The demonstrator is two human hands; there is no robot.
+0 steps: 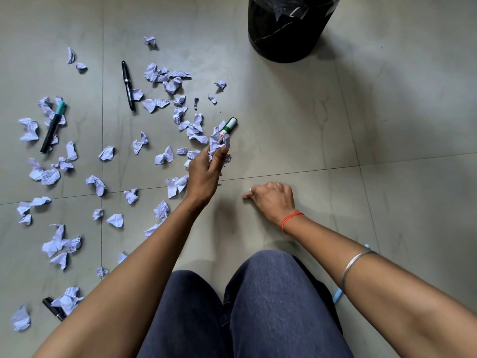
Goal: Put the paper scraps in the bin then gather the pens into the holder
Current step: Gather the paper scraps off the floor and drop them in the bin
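Note:
Several crumpled white paper scraps (156, 104) lie scattered over the grey floor, mostly to the left. My left hand (205, 171) grips a bunch of paper scraps (218, 144), lifted just above the floor. A green and white marker (229, 125) lies right beyond that bunch. My right hand (273, 200) rests on the floor with curled fingers, and I cannot tell whether it holds anything. A black bin (286, 29) with paper inside stands at the top. A black pen (128, 85), a teal-capped marker (53, 127) and another black pen (53, 308) lie among the scraps.
My knees in blue trousers (245, 313) fill the bottom centre. A light blue object (338, 297) peeks out under my right forearm. Grey floor tiles (387, 125) stretch to the right of the bin and hands.

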